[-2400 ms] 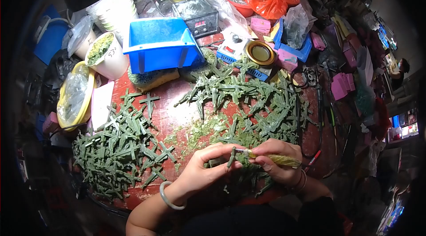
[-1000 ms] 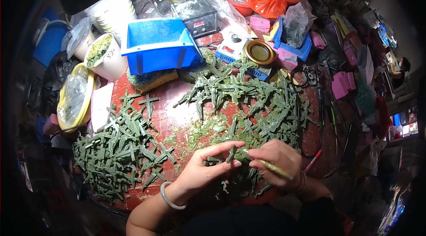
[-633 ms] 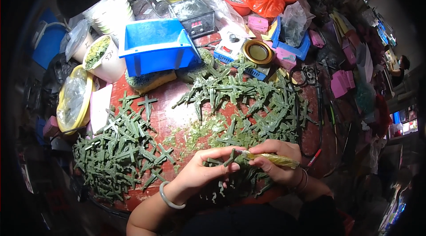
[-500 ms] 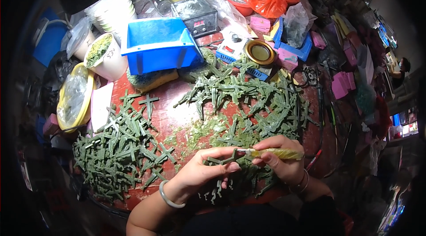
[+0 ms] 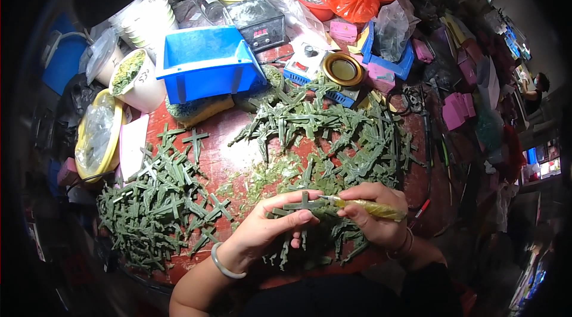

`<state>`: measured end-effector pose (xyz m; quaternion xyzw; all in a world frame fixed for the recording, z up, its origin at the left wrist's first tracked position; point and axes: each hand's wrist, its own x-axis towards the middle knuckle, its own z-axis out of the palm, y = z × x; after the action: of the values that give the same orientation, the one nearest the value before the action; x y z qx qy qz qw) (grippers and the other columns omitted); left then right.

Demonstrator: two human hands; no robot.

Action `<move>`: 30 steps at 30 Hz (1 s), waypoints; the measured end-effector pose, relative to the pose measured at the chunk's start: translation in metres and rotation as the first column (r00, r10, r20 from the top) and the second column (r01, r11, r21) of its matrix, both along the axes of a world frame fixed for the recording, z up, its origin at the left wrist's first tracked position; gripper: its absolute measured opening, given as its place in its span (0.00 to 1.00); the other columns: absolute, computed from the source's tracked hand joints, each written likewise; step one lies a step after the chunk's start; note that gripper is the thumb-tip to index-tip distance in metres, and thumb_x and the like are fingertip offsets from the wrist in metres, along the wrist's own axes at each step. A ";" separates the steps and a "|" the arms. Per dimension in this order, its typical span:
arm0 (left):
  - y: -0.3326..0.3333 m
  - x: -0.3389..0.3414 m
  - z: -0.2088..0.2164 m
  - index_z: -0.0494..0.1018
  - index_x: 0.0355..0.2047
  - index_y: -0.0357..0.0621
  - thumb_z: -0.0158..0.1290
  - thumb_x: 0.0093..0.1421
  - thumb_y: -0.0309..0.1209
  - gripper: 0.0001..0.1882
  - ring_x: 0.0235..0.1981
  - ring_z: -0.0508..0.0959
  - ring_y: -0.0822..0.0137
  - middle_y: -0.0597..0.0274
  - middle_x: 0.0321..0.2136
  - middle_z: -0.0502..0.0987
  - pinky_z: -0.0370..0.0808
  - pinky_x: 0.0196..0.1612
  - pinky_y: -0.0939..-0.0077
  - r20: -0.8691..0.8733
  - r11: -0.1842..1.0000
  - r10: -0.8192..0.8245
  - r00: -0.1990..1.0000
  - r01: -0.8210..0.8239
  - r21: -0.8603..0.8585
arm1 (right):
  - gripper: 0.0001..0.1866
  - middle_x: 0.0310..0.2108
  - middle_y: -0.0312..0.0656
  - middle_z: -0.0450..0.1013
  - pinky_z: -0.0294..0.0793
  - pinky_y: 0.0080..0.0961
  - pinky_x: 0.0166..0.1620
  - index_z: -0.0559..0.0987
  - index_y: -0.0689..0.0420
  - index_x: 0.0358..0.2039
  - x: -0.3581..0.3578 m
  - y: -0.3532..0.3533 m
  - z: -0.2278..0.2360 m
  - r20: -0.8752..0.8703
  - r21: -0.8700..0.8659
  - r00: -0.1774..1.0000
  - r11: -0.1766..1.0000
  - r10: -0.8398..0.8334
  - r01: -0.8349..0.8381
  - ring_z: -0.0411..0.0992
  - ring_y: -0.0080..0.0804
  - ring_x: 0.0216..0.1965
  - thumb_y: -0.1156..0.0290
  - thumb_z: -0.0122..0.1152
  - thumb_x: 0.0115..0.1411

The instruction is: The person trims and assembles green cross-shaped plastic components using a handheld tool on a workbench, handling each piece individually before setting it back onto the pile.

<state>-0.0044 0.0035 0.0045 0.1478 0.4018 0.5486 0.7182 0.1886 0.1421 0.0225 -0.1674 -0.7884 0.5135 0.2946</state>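
A small green cross (image 5: pixel 304 202), wax-like, is pinched between the thumb and fingers of my left hand (image 5: pixel 275 217). My right hand (image 5: pixel 381 221) grips a slim craft knife (image 5: pixel 374 208) with a yellow wrapped handle. Its thin metal tip points left and meets the cross's edge or lies just beside it; I cannot tell which. Under both hands are green shavings and more crosses. A dense pile of green crosses (image 5: pixel 155 216) lies to the left, and a looser heap of crosses (image 5: pixel 351 132) spreads beyond my hands.
A blue bin (image 5: pixel 205 87) stands at the back, beside a white bucket (image 5: pixel 142 89) of green bits and a yellow basin (image 5: pixel 83 162). A white device (image 5: pixel 302 67) with a round metal pot (image 5: pixel 344 70) sits behind the heap. Cables (image 5: pixel 426 132) run along the right.
The cross has turned in my left hand, so its upright and crossbar now show more plainly. The knife tip stays close to it. The whole view has shifted slightly.
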 end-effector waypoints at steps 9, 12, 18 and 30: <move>0.000 0.002 0.000 0.71 0.57 0.41 0.55 0.64 0.26 0.20 0.28 0.76 0.76 0.59 0.39 0.78 0.76 0.27 0.83 -0.049 0.999 -0.036 0.998 0.038 0.031 | 0.12 0.30 0.43 0.78 0.74 0.24 0.30 0.79 0.59 0.42 -0.004 0.000 0.006 0.006 0.118 0.997 0.990 0.077 -0.078 0.77 0.29 0.28 0.72 0.67 0.58; -0.001 0.003 -0.002 0.71 0.57 0.41 0.55 0.64 0.26 0.20 0.28 0.76 0.76 0.61 0.39 0.78 0.76 0.27 0.83 -0.059 0.998 -0.039 0.998 0.042 0.049 | 0.12 0.32 0.44 0.79 0.75 0.23 0.32 0.79 0.60 0.43 -0.004 0.000 0.008 0.023 0.103 0.993 0.987 0.119 -0.121 0.78 0.29 0.30 0.72 0.65 0.59; 0.000 0.001 0.002 0.71 0.56 0.40 0.55 0.64 0.27 0.19 0.28 0.75 0.77 0.62 0.38 0.78 0.76 0.28 0.83 -0.038 0.999 -0.038 0.999 0.039 0.022 | 0.12 0.33 0.42 0.80 0.77 0.21 0.35 0.77 0.60 0.45 0.005 0.001 0.009 -0.001 -0.335 0.967 0.911 0.254 -0.240 0.80 0.27 0.34 0.72 0.62 0.62; 0.000 0.005 -0.001 0.74 0.53 0.41 0.56 0.63 0.25 0.17 0.28 0.76 0.77 0.62 0.42 0.77 0.77 0.29 0.83 -0.100 0.999 -0.019 0.995 0.024 0.047 | 0.14 0.28 0.42 0.76 0.73 0.25 0.28 0.80 0.58 0.42 -0.009 -0.001 0.008 -0.031 0.189 0.995 0.978 0.091 -0.083 0.75 0.32 0.26 0.76 0.70 0.54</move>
<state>0.0003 0.0032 0.0038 0.1965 0.4219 0.5425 0.6993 0.1792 0.1407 0.0306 -0.0942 -0.8337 0.4526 0.3020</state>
